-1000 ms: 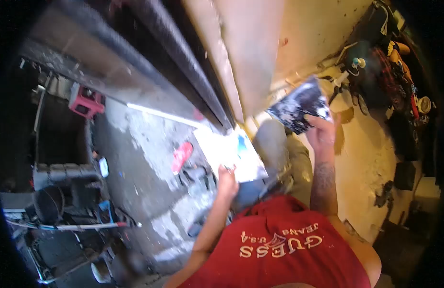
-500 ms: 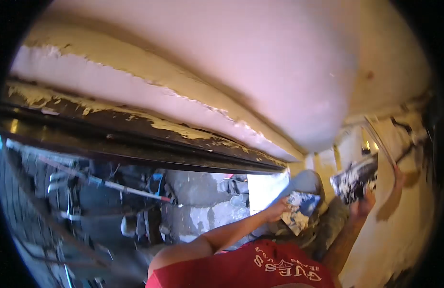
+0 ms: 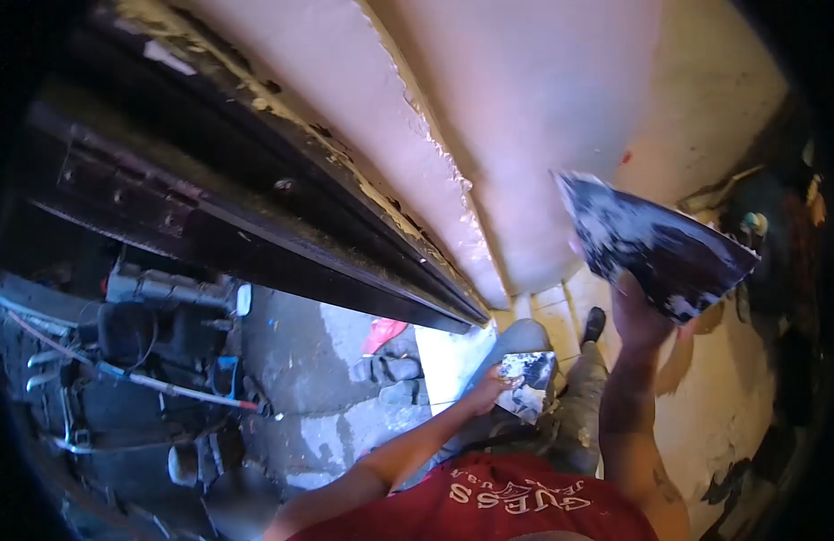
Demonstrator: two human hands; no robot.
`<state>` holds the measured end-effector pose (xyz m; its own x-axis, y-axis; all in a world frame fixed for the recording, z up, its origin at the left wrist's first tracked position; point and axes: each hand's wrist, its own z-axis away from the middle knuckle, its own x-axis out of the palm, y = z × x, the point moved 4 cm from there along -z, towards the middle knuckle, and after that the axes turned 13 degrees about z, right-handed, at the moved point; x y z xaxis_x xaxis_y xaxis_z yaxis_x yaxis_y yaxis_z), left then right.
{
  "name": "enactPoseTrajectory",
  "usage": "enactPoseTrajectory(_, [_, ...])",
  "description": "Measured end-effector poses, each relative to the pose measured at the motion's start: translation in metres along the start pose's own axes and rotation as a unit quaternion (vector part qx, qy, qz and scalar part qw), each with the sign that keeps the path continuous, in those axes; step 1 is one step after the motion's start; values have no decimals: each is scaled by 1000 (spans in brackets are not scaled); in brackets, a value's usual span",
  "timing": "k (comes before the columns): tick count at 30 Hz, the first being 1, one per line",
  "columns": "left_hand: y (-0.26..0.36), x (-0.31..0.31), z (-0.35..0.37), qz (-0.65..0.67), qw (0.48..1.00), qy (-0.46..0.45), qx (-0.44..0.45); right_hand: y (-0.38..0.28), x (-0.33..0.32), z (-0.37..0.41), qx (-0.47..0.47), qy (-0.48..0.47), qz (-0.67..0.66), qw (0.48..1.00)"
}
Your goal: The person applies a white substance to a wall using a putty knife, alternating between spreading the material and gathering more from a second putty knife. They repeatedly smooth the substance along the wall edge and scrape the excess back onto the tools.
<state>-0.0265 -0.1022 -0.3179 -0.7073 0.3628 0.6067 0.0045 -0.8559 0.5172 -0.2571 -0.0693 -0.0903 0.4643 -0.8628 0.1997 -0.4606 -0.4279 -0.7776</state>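
My right hand is closed on the lower edge of a wide, dark plastering blade, its thumb over the near face. White plaster smears cover much of that face, mostly toward the left. The blade is held up in front of the pale wall. Lower down, my left hand grips a smaller rectangular plastering blade by its left side. It too is streaked with white plaster and sits over my knee.
A dark metal frame runs diagonally on the left beside a rough plaster edge. Below it lie a long pole, a red cloth and clutter on a grey floor. A white panel stands near my leg.
My right hand has risen with the large blade, which now shows wider and closer to the wall. My left hand keeps the small blade low. The view has turned, bringing the frame closer.
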Motion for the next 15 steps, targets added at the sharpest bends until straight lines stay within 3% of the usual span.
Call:
enactPoseTrajectory(2, [-9, -8, -8, 9, 999, -31, -9, -45, 31, -25, -126, -32, 60, 990])
enactPoseTrajectory(5, [-11, -9, -14, 5, 999, -49, 5, -92, 71, -59, -215, -95, 67, 970])
enactPoseTrajectory(15, [-10, -9, -12, -5, 999, -38, 39, -126, 133, -63, -246, -180, 43, 951])
